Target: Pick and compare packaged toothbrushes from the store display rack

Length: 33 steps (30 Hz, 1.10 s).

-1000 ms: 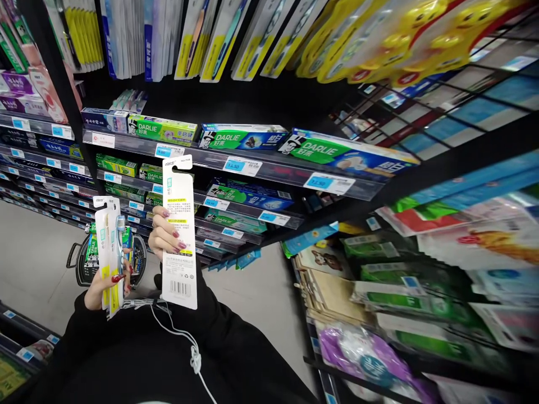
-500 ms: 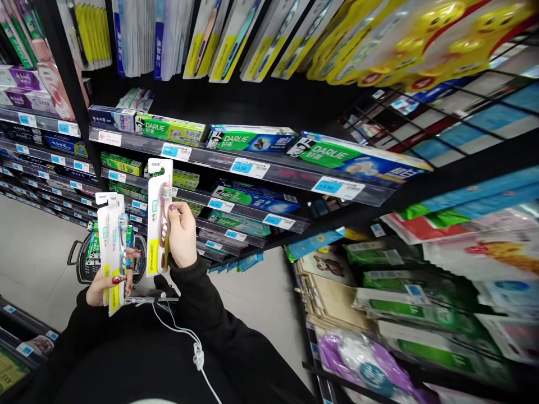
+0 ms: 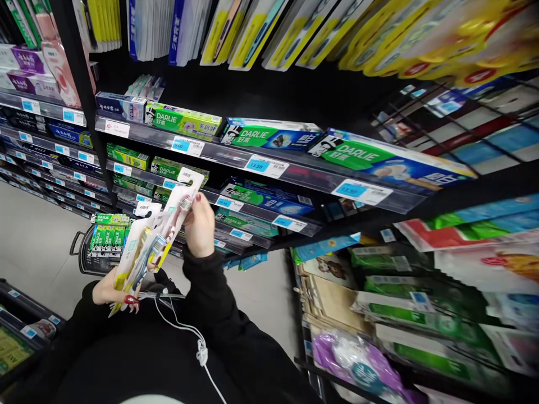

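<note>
My left hand [image 3: 110,289] is closed round the lower ends of a few carded toothbrushes [image 3: 141,247], low in front of my body. Blue and yellow brush heads show through their clear fronts. My right hand [image 3: 201,227] pinches the upper right edge of another packaged toothbrush [image 3: 174,216], which has a dark red handle. This pack tilts to the right, and its lower end overlaps the ones in my left hand. Whether its bottom edge is also in the left fingers I cannot tell.
A shelf rail [image 3: 227,159] with boxed toothpaste [image 3: 269,134] runs across ahead. Hanging toothbrush packs [image 3: 252,33] line the rack above it. A black basket [image 3: 86,264] with green boxes is on the floor at left. Bagged goods [image 3: 421,314] fill the right shelf.
The right-hand toothbrush pack has tilted and come across the left-hand packs. Those packs have fanned and leaned to the right. The view has shifted slightly.
</note>
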Each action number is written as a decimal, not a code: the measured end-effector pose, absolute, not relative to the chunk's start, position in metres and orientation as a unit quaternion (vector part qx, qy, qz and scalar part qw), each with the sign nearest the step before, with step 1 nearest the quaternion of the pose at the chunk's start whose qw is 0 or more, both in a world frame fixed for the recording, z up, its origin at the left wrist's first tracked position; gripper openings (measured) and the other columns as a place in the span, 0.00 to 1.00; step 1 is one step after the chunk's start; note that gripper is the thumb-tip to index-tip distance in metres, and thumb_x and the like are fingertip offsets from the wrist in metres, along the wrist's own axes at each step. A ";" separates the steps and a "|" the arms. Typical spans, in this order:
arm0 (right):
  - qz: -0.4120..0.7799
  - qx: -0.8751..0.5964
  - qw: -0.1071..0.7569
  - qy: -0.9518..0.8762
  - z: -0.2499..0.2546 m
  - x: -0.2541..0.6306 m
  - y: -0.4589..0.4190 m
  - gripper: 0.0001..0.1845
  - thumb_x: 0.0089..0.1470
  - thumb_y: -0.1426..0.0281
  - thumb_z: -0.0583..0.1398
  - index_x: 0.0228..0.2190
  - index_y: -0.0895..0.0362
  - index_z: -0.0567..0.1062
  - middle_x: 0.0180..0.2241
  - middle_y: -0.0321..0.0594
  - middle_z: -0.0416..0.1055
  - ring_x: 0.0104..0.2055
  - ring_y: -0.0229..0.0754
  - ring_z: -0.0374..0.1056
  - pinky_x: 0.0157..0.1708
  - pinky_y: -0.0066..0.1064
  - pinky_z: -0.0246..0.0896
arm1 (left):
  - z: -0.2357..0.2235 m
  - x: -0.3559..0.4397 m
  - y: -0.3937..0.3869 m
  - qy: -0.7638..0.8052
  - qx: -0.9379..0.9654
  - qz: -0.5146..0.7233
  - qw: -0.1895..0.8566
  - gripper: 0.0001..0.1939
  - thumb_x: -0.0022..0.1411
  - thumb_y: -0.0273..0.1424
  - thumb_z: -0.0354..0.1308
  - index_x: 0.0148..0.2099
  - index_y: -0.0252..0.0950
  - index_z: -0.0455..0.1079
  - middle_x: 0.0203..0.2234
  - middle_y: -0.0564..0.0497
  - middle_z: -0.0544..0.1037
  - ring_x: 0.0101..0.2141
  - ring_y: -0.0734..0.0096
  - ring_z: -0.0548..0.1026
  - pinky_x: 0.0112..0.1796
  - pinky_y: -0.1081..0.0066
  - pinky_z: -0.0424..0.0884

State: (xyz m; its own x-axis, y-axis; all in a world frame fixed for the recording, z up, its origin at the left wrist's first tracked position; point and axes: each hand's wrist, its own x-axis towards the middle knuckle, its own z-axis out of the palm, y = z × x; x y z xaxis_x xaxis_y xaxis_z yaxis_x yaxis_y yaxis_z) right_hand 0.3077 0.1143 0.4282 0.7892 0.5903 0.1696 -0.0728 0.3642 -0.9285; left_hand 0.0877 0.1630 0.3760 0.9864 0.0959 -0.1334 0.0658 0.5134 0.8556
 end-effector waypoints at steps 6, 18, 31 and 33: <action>0.295 -0.599 0.641 -0.379 0.449 0.364 0.080 0.16 0.40 0.61 0.65 0.29 0.56 0.69 0.21 0.32 0.66 0.17 0.32 0.60 0.15 0.25 0.56 | 0.364 0.080 0.168 0.092 0.468 -0.053 0.877 0.37 0.46 0.32 0.65 0.58 0.35 0.59 0.22 0.51 0.71 0.20 0.71 0.70 0.22 0.71 0.69; 0.308 -0.802 0.352 -0.371 0.305 0.391 0.076 0.15 0.50 0.71 0.54 0.43 0.58 0.64 0.28 0.40 0.72 0.21 0.40 0.69 0.24 0.30 0.65 | 0.340 0.034 0.192 0.326 0.385 0.173 0.846 0.22 0.47 0.33 0.62 0.44 0.29 0.69 0.22 0.50 0.71 0.22 0.71 0.70 0.23 0.73 0.68; 0.374 -0.853 0.088 -0.353 0.084 0.330 0.184 0.20 0.55 0.77 0.53 0.50 0.70 0.60 0.37 0.58 0.71 0.39 0.46 0.68 0.40 0.32 0.58 | 0.350 0.006 0.139 0.514 0.321 0.268 0.749 0.30 0.49 0.36 0.60 0.53 0.28 0.63 0.21 0.48 0.70 0.21 0.69 0.67 0.20 0.71 0.63; 0.382 -0.855 0.081 -0.342 0.070 0.327 0.196 0.20 0.57 0.75 0.53 0.50 0.69 0.60 0.38 0.55 0.71 0.40 0.44 0.68 0.40 0.33 0.60 | 0.350 -0.001 0.131 0.534 0.305 0.276 0.739 0.29 0.49 0.37 0.59 0.53 0.29 0.63 0.23 0.46 0.71 0.21 0.68 0.67 0.20 0.70 0.63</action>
State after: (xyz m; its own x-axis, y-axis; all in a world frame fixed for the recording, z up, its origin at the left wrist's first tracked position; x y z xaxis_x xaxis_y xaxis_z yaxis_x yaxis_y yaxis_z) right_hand 0.3266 0.1959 0.0705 0.4744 0.6464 -0.5976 0.5234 -0.7529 -0.3989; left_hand -0.0014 0.1307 0.3503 0.2776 0.7337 -0.6202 -0.0826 0.6614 0.7455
